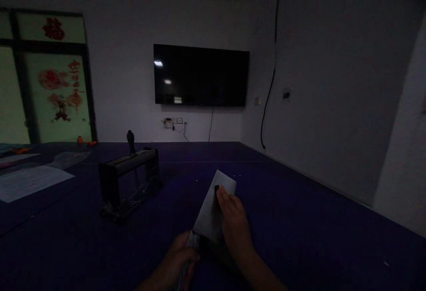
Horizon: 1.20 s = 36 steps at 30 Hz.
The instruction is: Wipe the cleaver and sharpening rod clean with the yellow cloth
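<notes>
A broad cleaver (210, 206) with a flat grey blade points away from me over a dark blue table (299, 220). My left hand (178, 262) is wrapped round its handle at the bottom of the view. My right hand (234, 226) presses a small yellow and dark pad (221, 190) against the blade's far right part, fingers closed on it. To the left stands a black knife rack (128, 180) with one dark handle (130, 141) sticking up from its top.
White sheets of paper (29, 182) and clear plastic lie at the table's left. A black screen (200, 76) hangs on the back wall above sockets. A window with red decorations (58, 91) is at the left. A white wall runs along the right.
</notes>
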### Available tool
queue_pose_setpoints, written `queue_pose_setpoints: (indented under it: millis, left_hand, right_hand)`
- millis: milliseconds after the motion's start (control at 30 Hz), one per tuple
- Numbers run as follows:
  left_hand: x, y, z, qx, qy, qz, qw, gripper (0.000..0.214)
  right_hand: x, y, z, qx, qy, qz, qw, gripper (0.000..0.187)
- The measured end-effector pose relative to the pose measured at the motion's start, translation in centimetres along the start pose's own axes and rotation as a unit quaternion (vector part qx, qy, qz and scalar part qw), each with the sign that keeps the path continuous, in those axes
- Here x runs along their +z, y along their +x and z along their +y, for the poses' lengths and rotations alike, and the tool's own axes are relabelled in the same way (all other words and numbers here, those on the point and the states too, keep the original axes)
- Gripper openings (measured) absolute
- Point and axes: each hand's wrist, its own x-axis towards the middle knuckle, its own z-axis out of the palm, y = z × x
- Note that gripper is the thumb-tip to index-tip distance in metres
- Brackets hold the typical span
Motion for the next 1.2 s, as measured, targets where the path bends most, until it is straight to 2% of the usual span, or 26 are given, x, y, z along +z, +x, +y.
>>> queue_pose_setpoints:
  millis: [367,567,700,933,1033,1200]
  left_hand:
    - [-0.3,0.3,-0.3,-0.026,-0.031,0.023,0.999,0.026]
    - [-0.1,0.5,-0.2,-0.029,-0.049,0.042,0.997,0.026]
    - [-0.3,0.6,-0.4,-0.027,-0.038,0.029,0.998,0.026]
    - [-0.4,0.6,-0.8,-0.037,-0.013,0.037,0.999,0.028]
    - [-0.6,0.6,-1.3,-0.020,-0.012,0.045,0.999,0.027]
    - [-1.0,0.6,-1.5,-0.028,0.008,0.007,1.000,0.036]
  right_hand:
    - [0.2,-0.3,0.5,0.020,0.021,-0.013,0.999,0.073]
    - [0.2,-0.4,1.1,0.024,0.022,0.015,0.999,0.075]
    - [0.2,-0.4,1.3,0.038,0.023,0.014,0.999,0.072]
    - [0.5,-0.5,1.8,0.045,0.027,0.038,0.998,0.071]
    - [0.5,-0.6,1.8,0.040,0.023,0.035,0.998,0.073]
    - [0.2,-0.3,1.3,0.024,0.020,0.024,0.999,0.073]
